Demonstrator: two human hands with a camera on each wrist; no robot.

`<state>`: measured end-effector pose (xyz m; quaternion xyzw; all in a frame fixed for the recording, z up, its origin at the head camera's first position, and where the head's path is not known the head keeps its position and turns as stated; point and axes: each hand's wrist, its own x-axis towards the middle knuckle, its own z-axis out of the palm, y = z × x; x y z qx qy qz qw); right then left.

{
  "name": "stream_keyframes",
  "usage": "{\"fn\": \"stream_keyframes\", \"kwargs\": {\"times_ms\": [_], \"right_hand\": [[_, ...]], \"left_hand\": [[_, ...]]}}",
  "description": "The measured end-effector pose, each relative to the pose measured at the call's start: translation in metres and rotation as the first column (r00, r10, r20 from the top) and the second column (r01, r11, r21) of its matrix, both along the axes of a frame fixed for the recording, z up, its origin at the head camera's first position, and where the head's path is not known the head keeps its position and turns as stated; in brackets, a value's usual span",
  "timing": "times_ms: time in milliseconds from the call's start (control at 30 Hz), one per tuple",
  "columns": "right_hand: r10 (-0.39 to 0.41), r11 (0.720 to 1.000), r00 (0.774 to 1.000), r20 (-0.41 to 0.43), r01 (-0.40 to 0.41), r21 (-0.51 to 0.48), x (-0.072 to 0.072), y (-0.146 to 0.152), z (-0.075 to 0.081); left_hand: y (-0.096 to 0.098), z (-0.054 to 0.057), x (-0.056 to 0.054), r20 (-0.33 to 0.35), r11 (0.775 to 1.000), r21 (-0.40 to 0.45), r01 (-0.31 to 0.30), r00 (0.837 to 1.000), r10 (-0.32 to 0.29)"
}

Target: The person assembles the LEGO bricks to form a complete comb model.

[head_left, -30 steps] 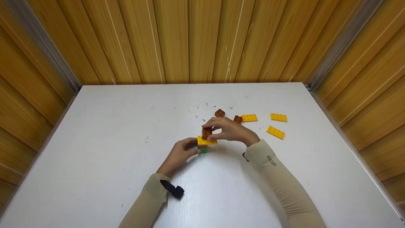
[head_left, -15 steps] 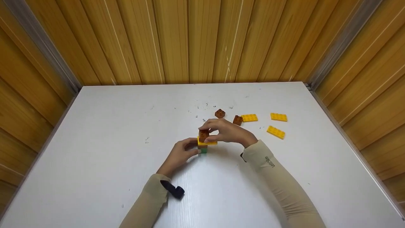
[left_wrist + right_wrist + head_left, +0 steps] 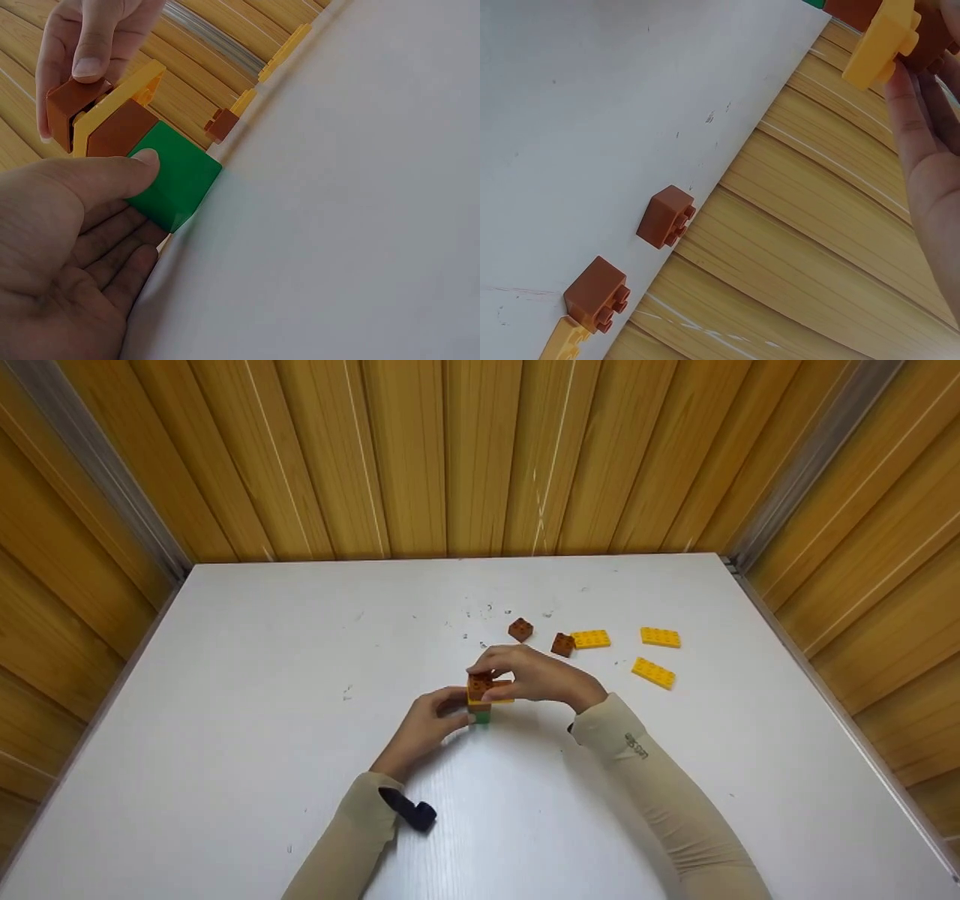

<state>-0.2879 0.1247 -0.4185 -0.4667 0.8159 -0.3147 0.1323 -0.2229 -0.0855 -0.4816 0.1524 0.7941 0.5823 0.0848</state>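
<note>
A small stack stands on the white table: a green brick at the bottom, a brown brick on it, then a yellow plate that juts out to the right. My left hand grips the green brick from the left side, its thumb lying across the near face. Above, my right hand pinches a second brown brick between thumb and fingers, over the left end of the plate. In the left wrist view this brick leans slightly, with a thin dark gap along the plate's studs.
Two loose brown bricks lie beyond my right hand. One of them meets a yellow plate. Two more yellow plates lie farther right on the white table. Wood-patterned walls enclose its back and sides.
My right hand has moved slightly left and down with its brown brick, which now sits lower over the yellow plate's left end. The left hand and the stack have stayed put.
</note>
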Motion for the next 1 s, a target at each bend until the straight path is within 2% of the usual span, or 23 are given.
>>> {"fn": "stream_keyframes", "kwargs": {"times_ms": [100, 333, 400, 533, 767, 1000], "right_hand": [[0.003, 1.000, 1.000, 0.003, -0.003, -0.002, 0.000, 0.000, 0.000], [-0.014, 1.000, 1.000, 0.007, 0.014, 0.020, 0.001, -0.001, 0.001], [-0.018, 0.999, 1.000, -0.002, 0.018, 0.029, 0.001, -0.001, 0.002], [-0.033, 0.998, 0.999, -0.012, 0.033, 0.054, 0.002, -0.002, 0.002], [-0.046, 0.998, 0.999, 0.027, 0.045, 0.042, 0.002, -0.003, 0.000], [-0.047, 0.998, 0.999, -0.001, 0.047, 0.044, 0.003, -0.004, 0.001]], "left_hand": [[0.000, -0.002, -0.001, -0.007, 1.000, 0.001, 0.003, 1.000, -0.003], [-0.001, -0.030, -0.017, -0.013, 1.000, 0.010, -0.001, 1.000, 0.002], [-0.001, -0.034, -0.018, -0.016, 1.000, 0.016, 0.000, 1.000, 0.001], [-0.003, -0.036, -0.018, -0.002, 1.000, 0.018, -0.004, 1.000, 0.004], [-0.003, -0.035, -0.018, 0.016, 1.000, -0.011, -0.009, 1.000, 0.010], [-0.002, -0.036, -0.018, 0.010, 1.000, 0.001, -0.010, 1.000, 0.010]]}}
